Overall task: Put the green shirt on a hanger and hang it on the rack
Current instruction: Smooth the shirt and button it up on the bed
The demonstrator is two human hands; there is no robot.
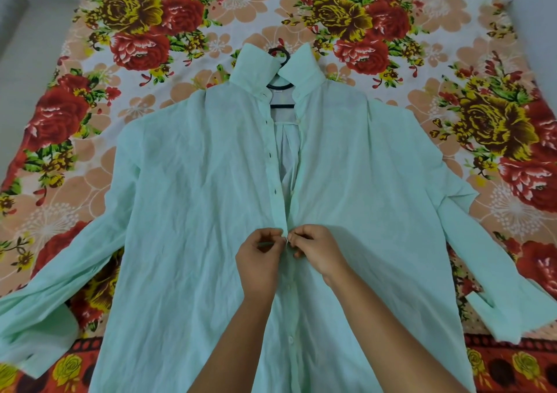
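A pale green long-sleeved shirt lies front-up on the bed, sleeves spread to both sides. A dark hanger sits inside it, its hook poking out between the raised collar points. The placket is closed below my hands and gapes open above them. My left hand pinches the left placket edge at mid-chest. My right hand pinches the right edge just beside it, the fingertips of both hands almost touching at a button.
A floral bedsheet with red and yellow roses covers the bed under the shirt. A pale wall or floor shows at the far left edge. No rack is in view.
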